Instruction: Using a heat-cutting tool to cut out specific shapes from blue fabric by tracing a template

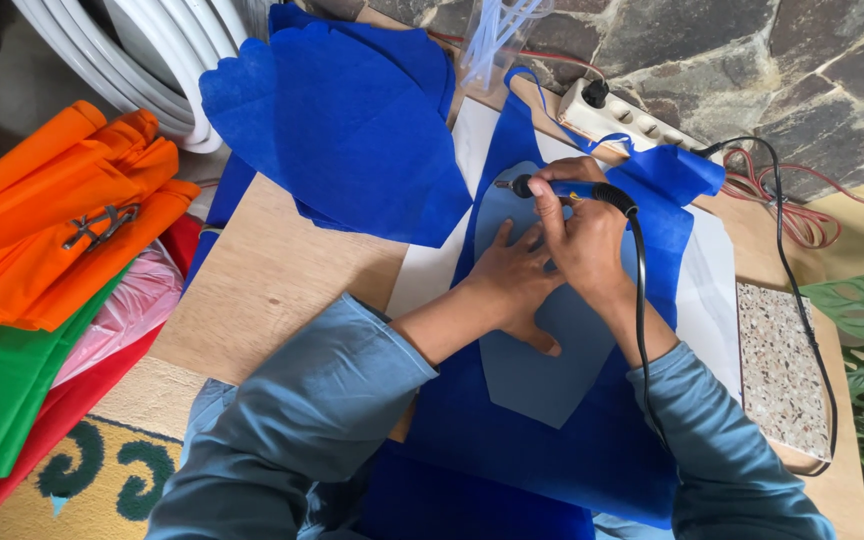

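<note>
Head view: right hand (580,240) grips blue heat pen (567,189); left hand (514,283) flat, fingers spread, pressing grey template (542,370) onto blue fabric (592,440).

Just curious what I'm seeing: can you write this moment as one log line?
right hand: grips corded hot cutting tool, tip at template edge | left hand: flat on grey template | underneath: blue fabric on wooden table

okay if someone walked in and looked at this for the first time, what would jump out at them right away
Most likely the blue fabric spread over the wooden table, with a grey-blue petal-shaped template on it. The left hand presses the template flat while the right hand holds a corded pen-like tool at its upper edge. At far left lies a bright stack of orange cloth and green cloth.
</note>
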